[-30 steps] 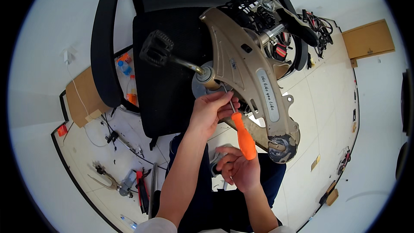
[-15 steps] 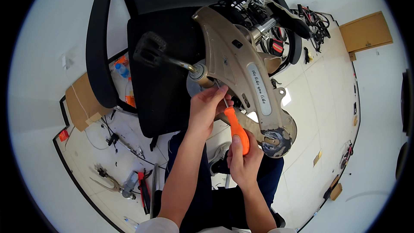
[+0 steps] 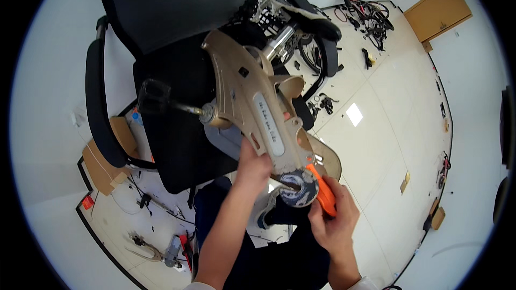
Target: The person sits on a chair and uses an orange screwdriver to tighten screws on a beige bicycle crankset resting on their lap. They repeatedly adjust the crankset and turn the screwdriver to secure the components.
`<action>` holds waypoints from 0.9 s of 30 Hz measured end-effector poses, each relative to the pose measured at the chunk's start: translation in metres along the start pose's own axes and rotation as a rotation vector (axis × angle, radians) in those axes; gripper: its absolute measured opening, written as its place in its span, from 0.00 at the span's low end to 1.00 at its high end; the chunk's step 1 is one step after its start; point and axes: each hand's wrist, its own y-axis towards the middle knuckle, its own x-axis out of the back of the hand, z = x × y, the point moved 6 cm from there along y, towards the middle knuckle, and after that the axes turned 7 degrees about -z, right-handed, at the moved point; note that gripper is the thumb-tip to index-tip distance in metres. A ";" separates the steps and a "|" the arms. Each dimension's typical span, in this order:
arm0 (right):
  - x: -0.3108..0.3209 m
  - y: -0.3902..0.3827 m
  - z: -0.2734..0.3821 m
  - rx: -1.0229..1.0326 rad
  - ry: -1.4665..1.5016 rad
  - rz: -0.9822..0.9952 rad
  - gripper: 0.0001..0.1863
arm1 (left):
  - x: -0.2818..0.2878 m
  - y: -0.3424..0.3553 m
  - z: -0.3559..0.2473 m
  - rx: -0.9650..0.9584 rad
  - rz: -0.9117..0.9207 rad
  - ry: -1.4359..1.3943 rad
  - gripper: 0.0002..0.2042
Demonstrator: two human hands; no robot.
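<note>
A bronze bike frame [image 3: 242,88] lies tilted over a black office chair, its worn round end [image 3: 299,189] toward me. My left hand [image 3: 253,169] grips the frame's lower part from underneath; most of its fingers are hidden behind the frame, with a fingertip showing past the far side. In my right hand [image 3: 339,217] is an orange screwdriver handle [image 3: 325,196], held just right of the round end. Its shaft is out of sight. A crank with a dark pedal [image 3: 154,95] sticks out leftward. The silver seat post [image 3: 279,42] carries a black saddle [image 3: 314,21].
The office chair [image 3: 156,153] has armrests on both sides. Bike parts [image 3: 371,19] lie by the far wall, near a brown cabinet [image 3: 439,11]. Cardboard [image 3: 105,164] and cables are at left. A fork-like part [image 3: 153,252] and red-handled tool [image 3: 186,247] lie lower left.
The bike frame has shifted left and turned in view. My left hand has gone from the screwdriver shaft to beneath the frame. The screwdriver has moved right, past the round end.
</note>
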 end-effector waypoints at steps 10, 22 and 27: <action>-0.012 0.062 -0.017 0.101 -0.012 0.038 0.24 | -0.039 0.042 -0.004 -0.153 -0.292 0.141 0.12; -0.018 0.063 -0.027 0.136 0.004 0.009 0.24 | -0.037 0.047 -0.012 -0.152 -0.258 0.223 0.15; -0.019 0.062 -0.027 0.095 -0.012 0.042 0.21 | -0.038 0.045 -0.009 -0.122 -0.305 0.221 0.15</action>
